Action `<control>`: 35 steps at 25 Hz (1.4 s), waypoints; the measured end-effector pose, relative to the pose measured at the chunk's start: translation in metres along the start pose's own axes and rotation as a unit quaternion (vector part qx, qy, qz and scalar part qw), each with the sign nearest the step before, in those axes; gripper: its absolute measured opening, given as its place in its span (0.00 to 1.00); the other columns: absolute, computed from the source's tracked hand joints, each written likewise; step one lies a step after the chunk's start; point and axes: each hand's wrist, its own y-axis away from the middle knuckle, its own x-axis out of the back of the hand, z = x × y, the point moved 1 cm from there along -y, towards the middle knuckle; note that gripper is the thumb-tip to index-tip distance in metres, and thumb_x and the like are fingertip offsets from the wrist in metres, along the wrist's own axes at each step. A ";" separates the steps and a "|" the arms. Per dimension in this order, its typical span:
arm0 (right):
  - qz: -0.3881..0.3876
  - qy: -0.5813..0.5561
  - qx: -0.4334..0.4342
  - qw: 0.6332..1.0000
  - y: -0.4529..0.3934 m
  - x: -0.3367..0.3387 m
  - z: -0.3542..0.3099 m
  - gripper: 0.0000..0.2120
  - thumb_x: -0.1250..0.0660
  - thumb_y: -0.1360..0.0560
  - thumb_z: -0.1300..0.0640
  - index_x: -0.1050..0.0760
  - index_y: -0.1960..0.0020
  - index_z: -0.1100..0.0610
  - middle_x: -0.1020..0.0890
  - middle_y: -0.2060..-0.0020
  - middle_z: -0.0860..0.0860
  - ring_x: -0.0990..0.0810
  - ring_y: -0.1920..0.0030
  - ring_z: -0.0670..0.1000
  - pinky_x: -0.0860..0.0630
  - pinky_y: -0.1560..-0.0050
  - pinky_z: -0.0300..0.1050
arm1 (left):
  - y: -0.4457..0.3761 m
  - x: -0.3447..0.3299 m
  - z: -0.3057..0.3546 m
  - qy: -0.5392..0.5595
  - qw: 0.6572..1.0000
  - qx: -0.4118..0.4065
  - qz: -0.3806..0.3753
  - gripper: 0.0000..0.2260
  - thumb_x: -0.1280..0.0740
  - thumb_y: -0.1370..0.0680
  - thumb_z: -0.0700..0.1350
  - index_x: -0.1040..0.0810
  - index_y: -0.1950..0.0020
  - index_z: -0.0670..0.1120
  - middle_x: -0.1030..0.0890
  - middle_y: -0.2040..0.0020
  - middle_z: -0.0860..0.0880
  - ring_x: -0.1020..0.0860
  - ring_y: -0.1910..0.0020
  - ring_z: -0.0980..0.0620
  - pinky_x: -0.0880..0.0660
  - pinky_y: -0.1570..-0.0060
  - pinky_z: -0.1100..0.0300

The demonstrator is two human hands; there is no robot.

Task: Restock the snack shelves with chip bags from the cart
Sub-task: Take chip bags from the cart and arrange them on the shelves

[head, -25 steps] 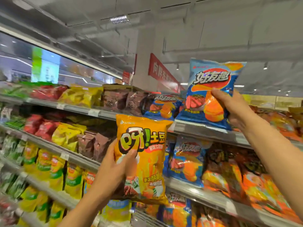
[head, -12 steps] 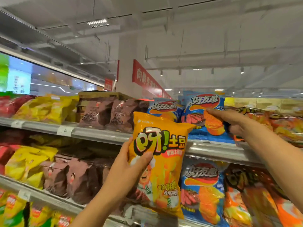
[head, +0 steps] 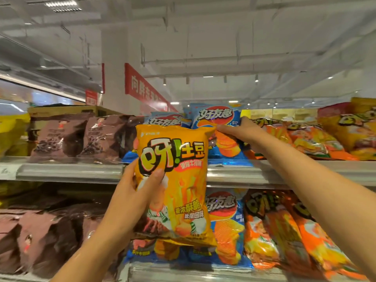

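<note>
Right hand (head: 240,132) grips the blue chip bag (head: 221,127) on the top shelf (head: 71,171) — nearly placed; left hand (head: 132,200) grasps the orange chip bag (head: 179,180) — not yet shelved.

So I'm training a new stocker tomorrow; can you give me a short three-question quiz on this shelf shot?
1. True or false: the left hand holds an orange chip bag.
2. The right hand is on a bag on the top shelf. Its colour: A) brown B) blue C) green?
3. Fill in: left of the blue bags on that shelf sit ____ bags.

Key: 1 true; 2 B; 3 brown.
</note>
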 end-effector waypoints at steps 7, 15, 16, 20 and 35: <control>0.092 0.188 0.121 0.970 0.044 0.050 0.012 0.34 0.29 0.27 0.36 0.29 0.29 0.55 0.19 0.38 0.53 0.21 0.42 0.53 0.25 0.47 0.48 | 0.016 -0.020 0.008 0.002 1.000 0.007 -0.020 0.15 0.29 0.31 0.62 0.20 0.44 0.67 0.14 0.47 0.59 0.14 0.52 0.58 0.20 0.64 0.69; 0.147 0.309 0.118 0.932 0.136 0.199 0.044 0.09 0.27 0.24 0.48 0.17 0.48 0.52 0.14 0.56 0.51 0.17 0.54 0.51 0.24 0.53 0.48 | 0.059 -0.072 0.025 0.032 0.999 0.020 -0.003 0.22 0.28 0.32 0.63 0.23 0.39 0.64 0.15 0.46 0.61 0.15 0.51 0.58 0.20 0.55 0.56; 0.146 0.326 0.108 0.928 0.147 0.216 0.047 0.10 0.27 0.25 0.48 0.17 0.49 0.53 0.14 0.56 0.51 0.17 0.54 0.51 0.25 0.53 0.47 | 0.068 -0.079 0.029 0.036 0.999 0.021 0.003 0.23 0.28 0.32 0.63 0.23 0.37 0.63 0.15 0.46 0.61 0.15 0.50 0.58 0.20 0.54 0.55; 0.093 0.360 0.075 0.925 0.173 0.256 0.063 0.11 0.26 0.26 0.48 0.18 0.46 0.52 0.14 0.49 0.52 0.18 0.51 0.50 0.27 0.50 0.43 | 0.106 -0.098 0.031 0.028 0.998 0.044 0.036 0.24 0.29 0.33 0.66 0.24 0.38 0.64 0.17 0.47 0.66 0.18 0.46 0.61 0.22 0.47 0.53; 0.007 0.505 0.126 0.854 0.167 0.342 0.135 0.34 0.32 0.25 0.38 0.39 0.22 0.45 0.27 0.29 0.50 0.31 0.29 0.55 0.32 0.31 0.56 | 0.067 -0.305 0.093 0.047 0.998 0.033 -0.006 0.23 0.27 0.30 0.63 0.21 0.38 0.57 0.15 0.44 0.57 0.16 0.45 0.55 0.21 0.46 0.52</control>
